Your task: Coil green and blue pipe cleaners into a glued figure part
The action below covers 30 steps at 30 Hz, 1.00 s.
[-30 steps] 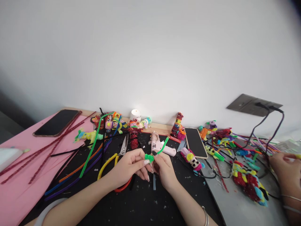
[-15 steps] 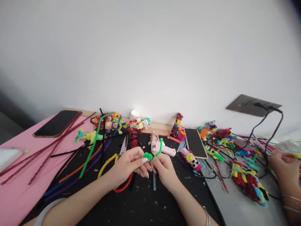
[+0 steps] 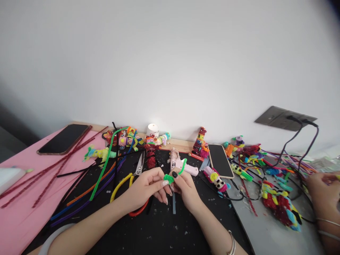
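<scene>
Between my two hands is a green pipe cleaner [image 3: 168,179], wound into a small tight coil with a loose tail rising to the right. My left hand [image 3: 152,184] pinches the coil from the left, thumb on top. My right hand [image 3: 186,187] grips the coil's right side between thumb and index finger, where the tail leaves it. Just behind my hands lies a pale pink glue gun [image 3: 188,169]. Scissors [image 3: 139,164] rest beyond my left hand, beside a dark red pipe-cleaner figure [image 3: 151,156]. A translucent glue stick [image 3: 174,205] shows below my hands.
Loose pipe cleaners [image 3: 106,170] and a phone [image 3: 63,139] are at left, on black and pink mats. Another phone [image 3: 221,161] and several pipe-cleaner figures [image 3: 281,205] lie at right. Cables run from a wall socket [image 3: 285,118]. A co-worker's hand [image 3: 324,193] is at the right edge.
My right thumb and fingers have shifted on the green coil, which has turned and dropped slightly. Its loose tail now leans further right. The co-worker's hand has moved a little right.
</scene>
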Tool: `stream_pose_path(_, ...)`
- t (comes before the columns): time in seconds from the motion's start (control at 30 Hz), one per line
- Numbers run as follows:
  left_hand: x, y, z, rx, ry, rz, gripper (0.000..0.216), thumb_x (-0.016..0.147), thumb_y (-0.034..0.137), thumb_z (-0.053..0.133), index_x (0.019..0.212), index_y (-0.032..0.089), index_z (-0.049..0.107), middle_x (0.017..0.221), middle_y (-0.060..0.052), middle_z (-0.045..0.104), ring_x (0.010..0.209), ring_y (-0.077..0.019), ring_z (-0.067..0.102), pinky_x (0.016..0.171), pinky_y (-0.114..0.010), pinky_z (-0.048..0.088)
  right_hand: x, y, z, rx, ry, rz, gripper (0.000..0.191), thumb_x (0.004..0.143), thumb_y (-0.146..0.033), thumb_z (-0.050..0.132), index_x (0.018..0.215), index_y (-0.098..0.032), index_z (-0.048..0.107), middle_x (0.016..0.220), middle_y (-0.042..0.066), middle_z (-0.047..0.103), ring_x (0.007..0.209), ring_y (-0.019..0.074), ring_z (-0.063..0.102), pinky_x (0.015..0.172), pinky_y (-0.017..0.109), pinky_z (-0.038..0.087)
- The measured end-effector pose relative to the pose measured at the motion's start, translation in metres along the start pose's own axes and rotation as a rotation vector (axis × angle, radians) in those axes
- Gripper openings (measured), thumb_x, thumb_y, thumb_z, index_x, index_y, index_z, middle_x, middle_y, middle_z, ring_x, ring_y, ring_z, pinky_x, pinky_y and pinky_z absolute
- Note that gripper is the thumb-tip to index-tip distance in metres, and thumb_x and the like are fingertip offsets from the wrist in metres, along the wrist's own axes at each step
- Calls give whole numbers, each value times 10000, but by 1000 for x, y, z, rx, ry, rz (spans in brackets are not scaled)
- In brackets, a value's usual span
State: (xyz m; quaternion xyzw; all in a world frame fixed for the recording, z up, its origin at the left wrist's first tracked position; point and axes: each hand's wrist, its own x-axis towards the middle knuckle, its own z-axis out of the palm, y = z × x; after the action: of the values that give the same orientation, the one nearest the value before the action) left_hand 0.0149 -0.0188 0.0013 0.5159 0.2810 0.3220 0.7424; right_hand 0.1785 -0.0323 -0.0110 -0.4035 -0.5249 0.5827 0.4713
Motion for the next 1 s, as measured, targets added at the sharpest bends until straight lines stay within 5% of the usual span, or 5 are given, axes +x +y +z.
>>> stream_pose_path(0.3, 2, -1, -1, 3, 64, 6, 224, 831, 348, 571, 771, 160, 467, 728, -18, 657, 551, -128, 648, 539, -236, 497, 2, 3, 4, -32, -7, -17, 416, 875, -510, 440, 618, -183, 452, 523, -38, 406, 452, 88, 292, 443, 232, 217)
stream_pose_path(0.5, 2, -2, -1, 95, 134, 94, 173, 814, 255, 593, 943, 172, 514, 753, -2, 647, 621, -137, 645, 574, -245, 499, 3, 6, 1, -61, -26, -14, 377, 887, -479, 441, 649, -188, 420, 539, -58, 336, 460, 83, 253, 446, 227, 207)
stream_pose_path(0.83, 1, 1, 0, 200, 146, 126, 97, 819, 224, 567, 897, 169, 554, 764, -22, 655, 679, -151, 637, 611, -257, 501, 3, 4, 1, -120, -16, 27, 417, 876, -525, 411, 623, -194, 399, 533, -60, 297, 455, 86, 222, 433, 230, 182)
stream_pose_path(1.0, -2, 3, 1, 200, 165, 85, 78, 817, 211, 562, 796, 168, 501, 702, -11, 661, 639, -146, 651, 607, -259, 500, 0, -3, 2, -259, -29, -80, 374, 897, -447, 419, 624, -191, 416, 554, -45, 352, 502, 103, 290, 487, 240, 237)
